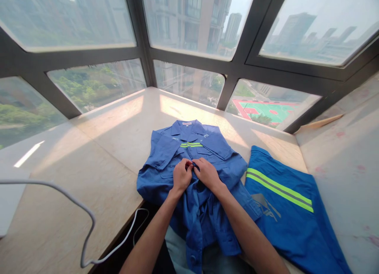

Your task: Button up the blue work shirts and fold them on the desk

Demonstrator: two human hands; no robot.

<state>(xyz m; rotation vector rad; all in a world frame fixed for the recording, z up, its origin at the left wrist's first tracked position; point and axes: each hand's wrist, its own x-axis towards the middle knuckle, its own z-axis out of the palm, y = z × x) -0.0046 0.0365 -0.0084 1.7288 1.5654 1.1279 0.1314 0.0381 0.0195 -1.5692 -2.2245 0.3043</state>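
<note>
A blue work shirt (168, 147) with yellow-green reflective stripes lies front side up on the stone sill, its collar pointing to the window. The lower part hangs over the sill's edge toward my lap. My left hand (182, 173) pinches the shirt's front placket at mid-chest, fingers closed. Close beside it, my right hand (205, 172) pinches the same placket, the fingertips of both hands almost meeting. Whether a button sits between the fingers is too small to tell. Below the hands the two front edges hang loose, with a button visible near the bottom.
A second blue garment (284, 222) with reflective stripes lies folded at the right, near the wall (349, 167). A white cable (89, 230) curves across the left front, by a white object (12, 203). Window frames (189, 64) border the stone sill (97, 147).
</note>
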